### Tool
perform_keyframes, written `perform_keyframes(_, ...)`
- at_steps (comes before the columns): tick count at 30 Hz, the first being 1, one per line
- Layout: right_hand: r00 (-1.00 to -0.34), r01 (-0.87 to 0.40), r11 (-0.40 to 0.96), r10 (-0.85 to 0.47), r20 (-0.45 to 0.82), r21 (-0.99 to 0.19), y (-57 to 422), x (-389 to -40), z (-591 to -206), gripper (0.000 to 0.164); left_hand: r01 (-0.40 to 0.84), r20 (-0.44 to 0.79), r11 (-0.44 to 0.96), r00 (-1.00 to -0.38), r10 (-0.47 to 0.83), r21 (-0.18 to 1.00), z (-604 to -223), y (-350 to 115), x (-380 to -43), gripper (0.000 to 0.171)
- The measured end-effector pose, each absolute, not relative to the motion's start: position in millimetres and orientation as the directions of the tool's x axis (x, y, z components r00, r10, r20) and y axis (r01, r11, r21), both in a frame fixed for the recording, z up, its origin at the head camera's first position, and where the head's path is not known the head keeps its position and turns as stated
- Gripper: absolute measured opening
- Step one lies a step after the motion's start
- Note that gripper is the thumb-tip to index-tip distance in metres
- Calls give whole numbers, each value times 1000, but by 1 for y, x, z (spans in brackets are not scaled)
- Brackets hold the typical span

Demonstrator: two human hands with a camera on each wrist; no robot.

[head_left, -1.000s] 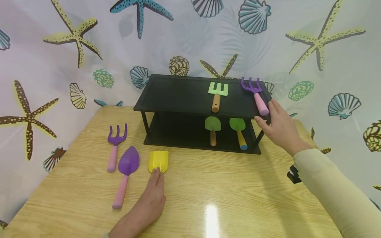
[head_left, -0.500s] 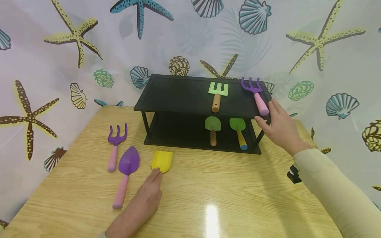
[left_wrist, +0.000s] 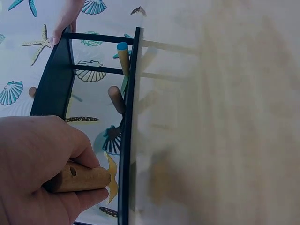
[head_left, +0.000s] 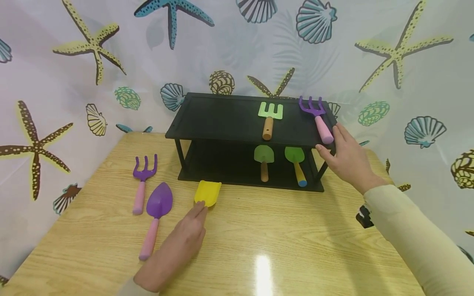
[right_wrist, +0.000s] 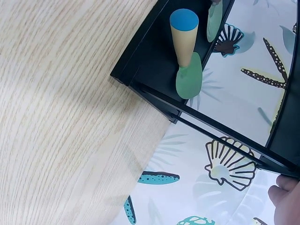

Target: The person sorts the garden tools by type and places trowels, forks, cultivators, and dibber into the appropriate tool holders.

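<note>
My left hand (head_left: pixel 187 232) grips a small toy shovel by its wooden handle (left_wrist: pixel 84 178), fingers and thumb round it. The shovel's yellow blade (head_left: pixel 208 193) points forward, just in front of a two-tier black rack (head_left: pixel 226 119). My right hand (head_left: pixel 349 158) holds the rack's top right corner, thumb at the front edge and fingers along the side. Beside it on the top tier lie a purple hand fork (head_left: pixel 323 127) with a pink handle and a light green fork (head_left: pixel 268 123). The lower tier bears two green-bladed shovels, one brown-handled (head_left: pixel 264 162), one yellow-handled (head_left: pixel 298 166).
A purple hand fork (head_left: pixel 140 183) and a purple trowel (head_left: pixel 157 209), both with pink handles, lie on the wooden table (head_left: pixel 296 238) at the left. A cloth (head_left: pixel 259 53) printed with shells and starfish hangs behind the rack.
My left hand has carried the yellow shovel forward and to the right, towards the rack, and its blade has tilted rightward. The right hand stays at the rack's corner.
</note>
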State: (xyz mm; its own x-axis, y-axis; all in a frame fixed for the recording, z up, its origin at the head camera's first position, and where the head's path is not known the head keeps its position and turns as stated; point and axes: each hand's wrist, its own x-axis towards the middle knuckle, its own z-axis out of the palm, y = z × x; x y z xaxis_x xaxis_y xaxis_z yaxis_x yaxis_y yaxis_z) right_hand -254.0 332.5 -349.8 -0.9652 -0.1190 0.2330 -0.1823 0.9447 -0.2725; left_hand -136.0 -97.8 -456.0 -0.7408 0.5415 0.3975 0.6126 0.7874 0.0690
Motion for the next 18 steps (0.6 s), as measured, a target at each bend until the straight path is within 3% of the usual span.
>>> perform_keyframes(5, -963, -182, 947, -118, 242, -264, 334, -254, -352, 93, 585, 371, 796, -781, 503, 153, -446, -90, -150, 39)
perform_keyframes(10, -960, -187, 947, -118, 255, -263, 333, -252, -355, 92, 618, 413, 776, -744, 526, 125, -444, -86, -163, 37)
perform_keyframes(13, -957, -191, 946, -119, 265, -263, 332, -250, -356, 92, 640, 423, 764, -717, 554, 84, -443, -85, -171, 37)
perform_keyframes(18, -953, -187, 948, -112, 280, -257, 329, -246, -356, 92, 653, 348, 743, -669, 657, -148, -441, -83, -183, 24)
